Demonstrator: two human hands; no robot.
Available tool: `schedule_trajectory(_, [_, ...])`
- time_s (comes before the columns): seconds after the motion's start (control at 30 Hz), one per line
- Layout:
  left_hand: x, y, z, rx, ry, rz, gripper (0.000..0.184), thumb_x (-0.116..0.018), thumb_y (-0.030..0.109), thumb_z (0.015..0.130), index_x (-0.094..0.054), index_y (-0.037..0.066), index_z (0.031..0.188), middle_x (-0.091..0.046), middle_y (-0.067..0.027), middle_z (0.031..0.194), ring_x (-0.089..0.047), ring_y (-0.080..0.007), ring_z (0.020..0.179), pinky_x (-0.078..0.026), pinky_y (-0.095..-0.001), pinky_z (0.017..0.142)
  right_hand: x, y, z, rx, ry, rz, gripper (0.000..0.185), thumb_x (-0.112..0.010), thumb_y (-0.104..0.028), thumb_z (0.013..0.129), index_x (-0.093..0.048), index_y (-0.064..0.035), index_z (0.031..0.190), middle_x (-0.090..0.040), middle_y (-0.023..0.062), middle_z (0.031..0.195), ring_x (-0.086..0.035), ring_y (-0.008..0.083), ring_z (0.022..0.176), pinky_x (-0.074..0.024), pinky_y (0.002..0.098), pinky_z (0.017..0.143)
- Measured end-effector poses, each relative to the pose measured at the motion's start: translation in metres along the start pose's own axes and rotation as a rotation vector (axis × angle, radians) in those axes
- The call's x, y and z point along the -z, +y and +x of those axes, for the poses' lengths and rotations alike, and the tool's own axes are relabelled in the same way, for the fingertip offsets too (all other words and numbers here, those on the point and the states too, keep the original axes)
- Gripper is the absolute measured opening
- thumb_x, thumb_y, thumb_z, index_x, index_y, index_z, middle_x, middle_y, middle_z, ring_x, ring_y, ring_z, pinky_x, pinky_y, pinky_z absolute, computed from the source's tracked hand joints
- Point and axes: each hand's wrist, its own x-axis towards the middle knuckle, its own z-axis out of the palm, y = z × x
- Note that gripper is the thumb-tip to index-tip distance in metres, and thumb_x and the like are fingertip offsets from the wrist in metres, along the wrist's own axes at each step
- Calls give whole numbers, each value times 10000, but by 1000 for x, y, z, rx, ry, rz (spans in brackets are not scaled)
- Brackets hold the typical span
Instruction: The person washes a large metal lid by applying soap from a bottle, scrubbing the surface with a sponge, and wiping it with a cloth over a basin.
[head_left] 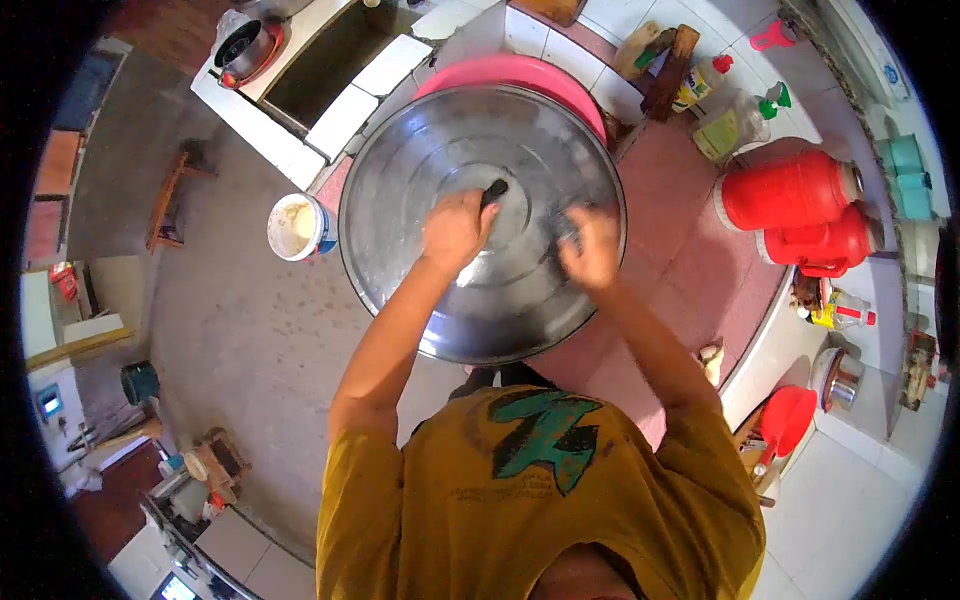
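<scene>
Fisheye is bending the edges, black is swallowing the corners, left floor (270,370) is sitting dimmer, white tiles (840,510) lower right are glowing bright, metal lid (400,200) is throwing glare, right grip (590,245) is motion-blurring.

Mustard T-shirt (530,530) — green-and-black chest print (550,432)

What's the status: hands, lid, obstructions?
Left hand around black handle on metal lid; right hand blurred, dark object alongside. Pink basin beyond lid, apparently not blocking.
</scene>
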Motion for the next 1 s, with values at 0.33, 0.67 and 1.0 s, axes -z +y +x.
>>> schedule_trajectory(0.33, [9, -10, 18, -25, -254, -41, 239, -567, 258, 936, -589, 21, 955, -661, -230, 829, -641, -430, 823, -487, -525, 724, -73, -11, 8, -28, -140, -446, 266, -623, -143, 820, -638, -102, 1082, -612, 127, 1075, -572, 352, 918, -435, 507, 793])
schedule_trajectory(0.67, [14, -14, 35, 60, -449, -60, 272, -531, 283, 959, -611, 35, 1037, -678, -233, 919, -650, -424, 905, -494, -524, 781, -92, -101, -35, 251, -43, -63, 377, -557, -233, 899, -613, -46, 1221, -495, 175, 1424, -448, 312, 1333, -282, 577, 1112])
schedule_trajectory(1.0, [13, -20, 33, 4, -417, -53, 306, -526, 310, 957, -601, 17, 1007, -656, -263, 943, -628, -456, 924, -484, -529, 797, -87, -14, 53, -246, -60, -289, 359, -568, -200, 873, -569, -77, 1210, -544, 140, 1347, -483, 328, 1266, -300, 634, 1032])
